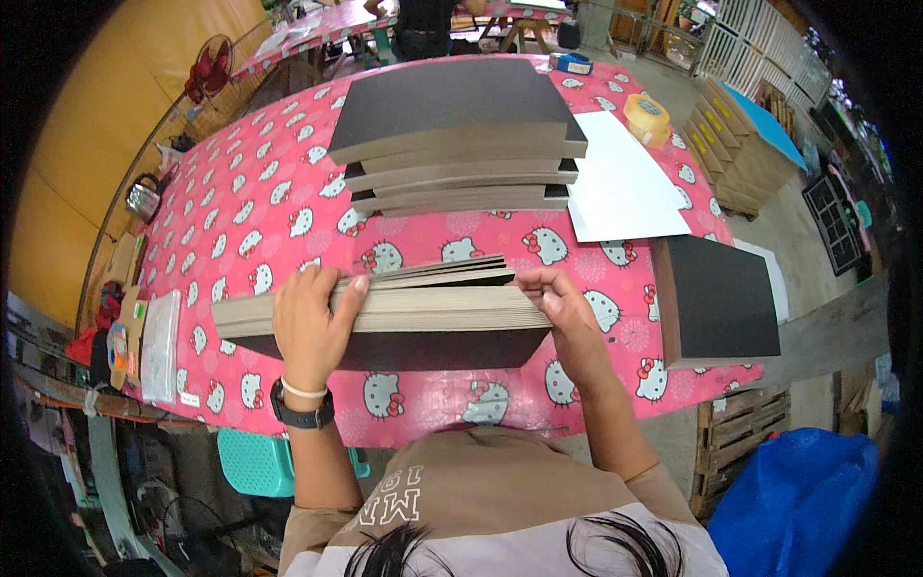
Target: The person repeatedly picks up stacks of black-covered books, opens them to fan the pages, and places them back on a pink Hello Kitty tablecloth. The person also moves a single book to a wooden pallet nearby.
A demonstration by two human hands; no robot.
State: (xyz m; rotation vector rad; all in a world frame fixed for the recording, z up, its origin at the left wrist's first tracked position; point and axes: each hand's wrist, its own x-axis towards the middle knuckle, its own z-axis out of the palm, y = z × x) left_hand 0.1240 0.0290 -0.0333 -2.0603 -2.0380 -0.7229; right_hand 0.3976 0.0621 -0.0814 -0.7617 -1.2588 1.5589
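Observation:
A thick stack of black-faced, grey-edged boards stands on its long side in front of me at the table's near edge. My left hand wraps over the stack's left part, the thumb pressed along the grey edges. At the right end, my right hand has its fingers curled round the corners of the boards. A few boards on the far side lean apart from the rest, leaving a narrow dark gap. Beyond lies a taller pile of the same boards, in unevenly offset bundles.
A pink patterned cloth covers the table. To the right are another black board stack, white sheets and a tape roll. Clear plastic packets lie at the left edge. A person stands beyond the far end.

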